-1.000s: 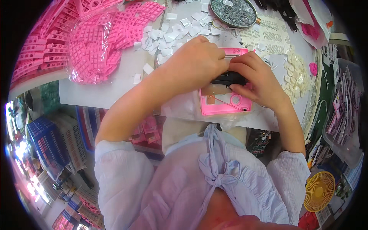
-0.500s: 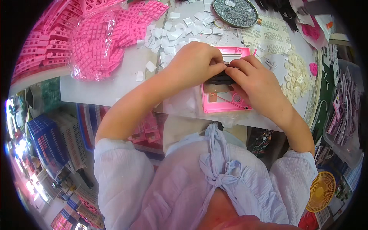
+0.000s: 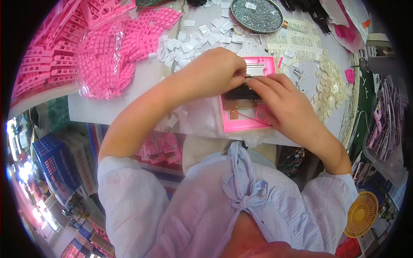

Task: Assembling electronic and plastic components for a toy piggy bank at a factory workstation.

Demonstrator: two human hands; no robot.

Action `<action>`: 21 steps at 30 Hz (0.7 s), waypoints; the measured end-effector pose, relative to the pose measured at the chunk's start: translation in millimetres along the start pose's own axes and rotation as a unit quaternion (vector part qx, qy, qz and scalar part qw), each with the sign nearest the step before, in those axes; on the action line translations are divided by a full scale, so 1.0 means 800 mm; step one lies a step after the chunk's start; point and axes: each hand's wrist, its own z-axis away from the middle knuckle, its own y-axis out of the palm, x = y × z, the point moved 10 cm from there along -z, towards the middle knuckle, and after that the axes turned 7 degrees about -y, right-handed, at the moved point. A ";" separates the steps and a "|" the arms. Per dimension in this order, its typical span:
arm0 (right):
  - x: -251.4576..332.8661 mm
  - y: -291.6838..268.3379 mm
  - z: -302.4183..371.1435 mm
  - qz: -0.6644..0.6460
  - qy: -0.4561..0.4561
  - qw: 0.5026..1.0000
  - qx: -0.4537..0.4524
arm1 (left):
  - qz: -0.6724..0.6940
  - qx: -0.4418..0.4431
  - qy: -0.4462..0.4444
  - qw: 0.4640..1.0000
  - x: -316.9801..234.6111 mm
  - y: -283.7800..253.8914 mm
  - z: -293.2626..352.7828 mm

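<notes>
A pink rectangular plastic casing (image 3: 247, 126) lies on the worktable in front of me. Across its middle sits a black plastic part (image 3: 241, 93), with a thin red wire (image 3: 247, 114) below it. My left hand (image 3: 219, 71) reaches over the casing's left side, thumb and forefinger pinched just above the black part. From the other side my right hand (image 3: 279, 96) covers the casing's right edge, its fingers bent and pressed together. The fingertips of both hands meet at a small dark bit, too hidden to name.
Pink grid-like plastic pieces (image 3: 101, 60) are heaped at the far left, partly in clear plastic. Small white squares (image 3: 189, 45) are scattered beyond my left hand. A round dish of small metal pieces (image 3: 258, 16) stands at the back, and cream discs (image 3: 331, 88) lie at the right.
The view has shifted slightly, so the casing and both hands appear a little lower and farther left. My fingertips stay together over the black part, with small finger shifts.
</notes>
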 end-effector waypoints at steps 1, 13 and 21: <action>0.006 -0.035 0.001 0.013 -0.027 0.999 -0.038 | 0.029 -0.001 -0.027 0.999 0.009 -0.011 -0.005; -0.185 -0.178 0.006 -0.451 0.038 0.810 -0.373 | -0.241 -0.212 -0.026 0.947 0.055 -0.032 -0.197; -0.122 -0.125 -0.083 -0.487 0.089 0.816 -0.299 | -0.300 -0.213 0.011 0.930 0.045 -0.045 -0.191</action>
